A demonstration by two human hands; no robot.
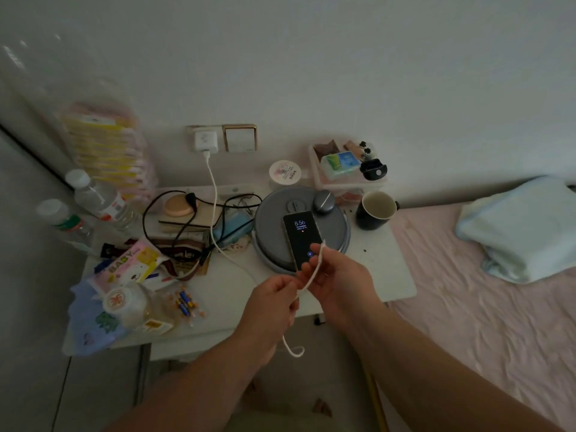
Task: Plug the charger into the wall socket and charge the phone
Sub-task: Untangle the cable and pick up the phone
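Observation:
A white charger (205, 141) sits plugged into the wall socket above the white table (378, 263). Its white cable (213, 194) hangs down, crosses the table and runs into my hands. My left hand (270, 302) pinches the cable, and a loop of it dangles below the hand. My right hand (338, 275) holds the cable's end section, which points up over the phone's near end. The dark phone (301, 235) lies face up with its screen lit, resting on a round grey device (274, 226).
Two water bottles (99, 199), wipe packs, batteries (185, 302), black cords (174, 219) and a stack of boxes crowd the table's left. A dark mug (375, 210), a round tub and a white tray stand at the back right. A bed with a folded blanket (523, 229) lies right.

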